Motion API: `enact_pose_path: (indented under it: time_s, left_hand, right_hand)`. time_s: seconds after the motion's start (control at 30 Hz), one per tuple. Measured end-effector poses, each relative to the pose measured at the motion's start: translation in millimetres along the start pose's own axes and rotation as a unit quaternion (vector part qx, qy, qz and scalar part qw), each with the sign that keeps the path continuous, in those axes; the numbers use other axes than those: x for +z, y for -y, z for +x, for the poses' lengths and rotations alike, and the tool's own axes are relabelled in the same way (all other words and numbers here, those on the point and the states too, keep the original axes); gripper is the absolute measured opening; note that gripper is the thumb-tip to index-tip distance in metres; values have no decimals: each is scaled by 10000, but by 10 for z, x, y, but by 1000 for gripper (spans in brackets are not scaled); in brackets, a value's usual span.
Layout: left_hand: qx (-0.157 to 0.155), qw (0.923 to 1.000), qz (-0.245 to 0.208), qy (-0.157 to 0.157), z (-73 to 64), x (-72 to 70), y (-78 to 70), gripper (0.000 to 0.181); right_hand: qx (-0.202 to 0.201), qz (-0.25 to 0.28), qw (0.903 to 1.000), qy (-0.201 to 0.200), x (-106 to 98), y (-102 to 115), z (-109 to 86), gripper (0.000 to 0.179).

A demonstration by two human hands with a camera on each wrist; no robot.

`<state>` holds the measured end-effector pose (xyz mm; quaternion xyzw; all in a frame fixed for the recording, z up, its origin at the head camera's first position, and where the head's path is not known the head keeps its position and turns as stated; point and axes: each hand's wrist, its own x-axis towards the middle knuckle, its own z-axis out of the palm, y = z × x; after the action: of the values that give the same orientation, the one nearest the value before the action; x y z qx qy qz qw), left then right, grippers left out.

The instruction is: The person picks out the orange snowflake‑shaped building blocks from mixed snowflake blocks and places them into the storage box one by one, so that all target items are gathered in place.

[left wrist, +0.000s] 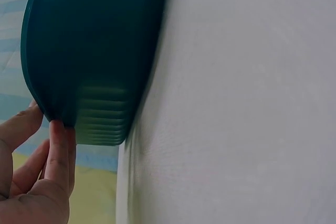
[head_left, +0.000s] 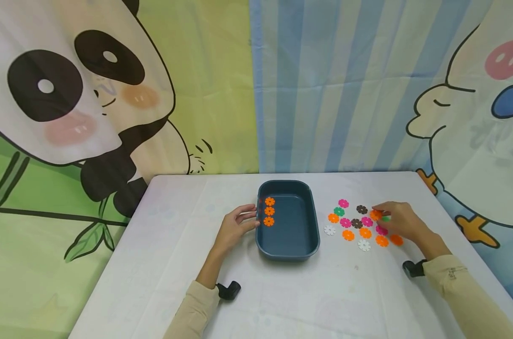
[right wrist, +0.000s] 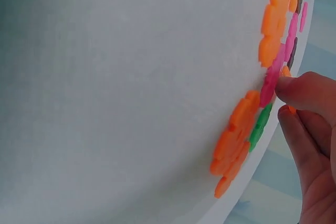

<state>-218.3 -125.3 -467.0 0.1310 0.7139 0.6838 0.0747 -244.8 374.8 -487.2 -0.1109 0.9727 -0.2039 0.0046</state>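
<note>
At the left rim of a dark blue-green tray (head_left: 288, 245), my left hand (head_left: 235, 228) has its thumb and fingertips at the edge. In the left wrist view, the rim of the tray (left wrist: 100, 40) lies between the digits. Inside, three orange snowflake discs (head_left: 269, 211) form a column along the left side. To the right, my right hand (head_left: 402, 221) pinches an orange snowflake disc (head_left: 375, 215) between thumb and fingers. In the right wrist view, the pinched disc (right wrist: 286, 71) is mostly hidden by the fingers; a pink disc (right wrist: 272, 80) and a green disc (right wrist: 260, 127) lie close by.
Loose snowflake discs are scattered right of the tray: several orange (head_left: 348, 235) and pink (head_left: 345, 222), plus brown (head_left: 356, 223), green (head_left: 339, 211) and white (head_left: 364, 245) ones. A white cloth covers the table (head_left: 307, 301). Printed curtains (head_left: 324, 84) hang behind it.
</note>
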Motion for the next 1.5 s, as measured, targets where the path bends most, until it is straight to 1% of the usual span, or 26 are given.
enact_pose_path:
  time_s: [0.1, 0.17, 0.23, 0.33, 0.4, 0.5, 0.63, 0.7, 0.73, 0.77, 0.9, 1.03, 1.17, 1.2, 1.23, 1.4, 1.43, 1.5]
  left_hand:
    - [16, 10000, -22, -7, 1, -7, 0, 63]
    - [45, 10000, -33, -31, 0, -10, 9, 61]
    - [51, 10000, -20, -34, -4, -16, 10, 61]
    - [46, 10000, -32, -59, -8, -23, 16, 61]
    - [23, 10000, -29, -64, -12, -28, 14, 61]
    - [17, 9999, -58, -135, -16, -27, 24, 61]
    - [22, 9998, -90, -160, -18, -20, 35, 60]
    - [17, 9999, -59, -115, -19, -19, 29, 59]
    - [18, 9999, -55, -104, -19, -18, 31, 59]
    - [19, 10000, -38, -84, -20, -19, 29, 59]
    - [62, 9999, -17, -78, -17, -13, 32, 60]
    - [87, 9999, -21, -110, -10, -6, 40, 58]
    - [87, 9999, -28, -121, 0, -4, 47, 58]
    - [166, 9998, 12, -143, 7, -1, 73, 57]
    - [170, 9998, 5, -144, 8, -1, 73, 57]
    - [250, 9995, 44, -162, 14, 5, 87, 58]
    - [181, 9998, 1, -125, 8, 2, 58, 58]
    - [156, 9999, -18, -61, 2, -3, 34, 59]
  right_hand:
    - [104, 52, 9999, 0, 0, -13, 11, 47]
    - [264, 179, 9995, -36, -8, -1, 7, 47]
    - [287, 311, 9989, -207, -20, 31, 1, 47]
    - [140, 538, 9963, -661, -40, 119, 16, 43]
    - [-64, 618, 9937, -933, -47, 215, 47, 42]
    - [-185, 864, 9893, -1164, -35, 416, 114, 41]
    - [-274, 1264, 9844, -1191, 6, 742, 199, 41]
    - [-414, 1421, 9819, -1178, 25, 911, 238, 40]
    - [-396, 1555, 9805, -1136, 33, 1003, 250, 40]
    - [-463, 1629, 9790, -1134, 41, 1088, 267, 40]
    - [-830, 1847, 9718, -1212, 102, 1398, 353, 39]
    - [-1305, 1893, 9654, -1230, 209, 1676, 431, 37]
    - [-1576, 2078, 9590, -1107, 357, 1912, 480, 37]
    - [-1633, 2110, 9577, -1078, 399, 1963, 490, 37]
    - [-1679, 2158, 9561, -1059, 438, 2014, 497, 37]
    - [-1785, 2344, 9508, -955, 646, 2211, 520, 37]
    - [-1798, 2370, 9501, -935, 682, 2244, 520, 37]
    - [-1818, 2385, 9499, -876, 748, 2303, 521, 37]
